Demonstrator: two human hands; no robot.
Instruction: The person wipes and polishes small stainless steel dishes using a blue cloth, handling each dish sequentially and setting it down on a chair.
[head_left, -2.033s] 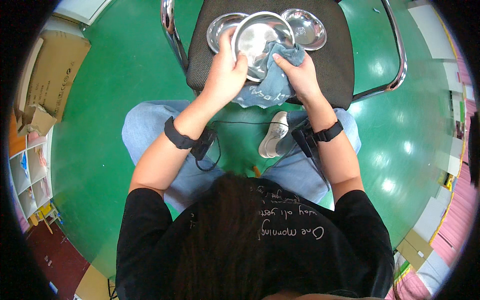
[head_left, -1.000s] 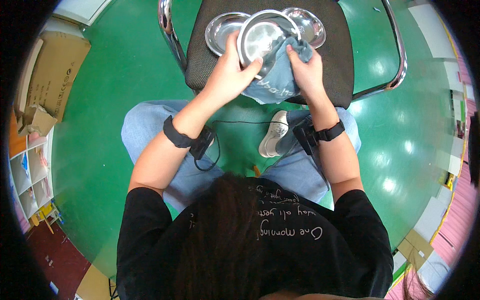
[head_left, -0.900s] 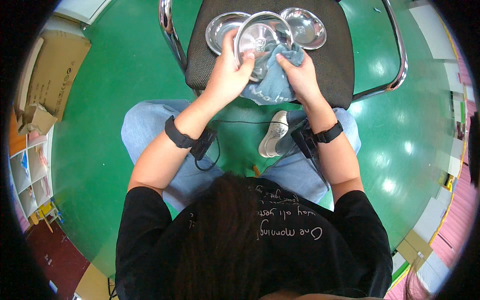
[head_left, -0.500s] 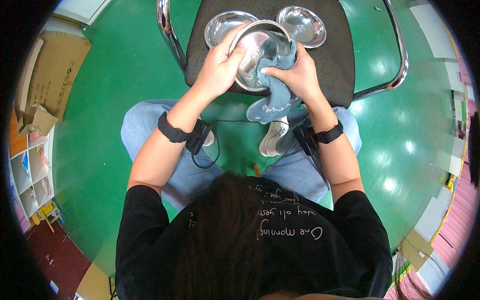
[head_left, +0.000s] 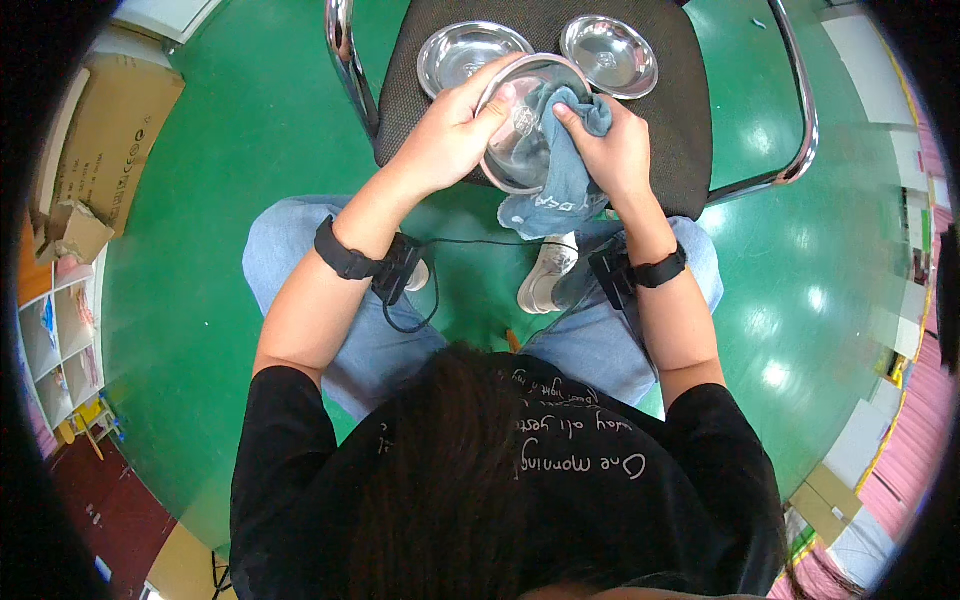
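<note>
**Cloth going into the steel bowl, over the chair**

The left hand (head_left: pixel 445 135) is gripping a steel bowl (head_left: pixel 520 140) by its near-left rim — fingers are curling over the top edge, thumb is sitting on the outside, and the bowl is tipping up on its side so its hollow is facing the person. It is hanging just above the front edge of a black mesh chair seat (head_left: pixel 690 120), not resting on it as far as the view shows.

The right hand (head_left: pixel 615 150) is pressing a blue-grey cloth (head_left: pixel 560 185) into the bowl. Its grip is pinching the cloth, with the fingertips bunching the fabric against the inner wall, and the loose end is dangling down below the bowl's lower rim toward the knees.

Behind the bowl, two more steel dishes are lying flat on the seat: one dish (head_left: pixel 465 55) just behind the left hand, the other dish (head_left: pixel 610 55) off to the right — the two are sitting near each other but apart. Chrome chair arms (head_left: pixel 345 70) are curving down on both sides.

Both wrists are wearing black bands, each with a small black box and a thin cable. The person is sitting in blue jeans over a green floor (head_left: pixel 200 300), with a pale shoe (head_left: pixel 545 275) showing between the knees. A cardboard box (head_left: pixel 110 130) is lying at the left edge.
</note>
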